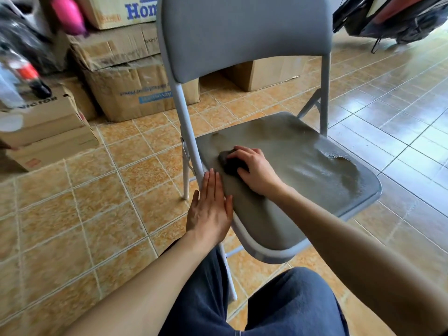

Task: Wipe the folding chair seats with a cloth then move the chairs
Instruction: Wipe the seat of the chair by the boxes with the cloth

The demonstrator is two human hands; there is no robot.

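A grey folding chair [244, 93] is being viewed from above, standing unfolded on an orange tiled floor [72, 214]. Its padded seat [303, 170] is being shown coated in dust, with a cleaner, shinier streak across the middle and a dusty ridge near the seat's right edge.

A dark cloth [231, 162] is being pressed onto the left rear part of the seat by the right hand [254, 169]. The fingers are being curled down over the cloth, grasping it against the padding; the cloth is bunched and mostly hidden under the palm.

The left hand [209, 209] is being laid flat against the seat's left edge, just beside the chair's left frame tube [188, 127]. Its fingers are being kept straight, together and released, nothing being gripped.

The person's legs in dark blue trousers [291, 304] are being seen at the bottom, just in front of the chair.

Stacked cardboard boxes [126, 76] are being seen behind and left of the chair. On a box at far left, blurred items are being shown, possibly a bottle with a red label [26, 71]. A pink object [69, 14], too blurred to name, is being shown at top left. A dark bag or vehicle part [397, 18] is being cut off at top right.
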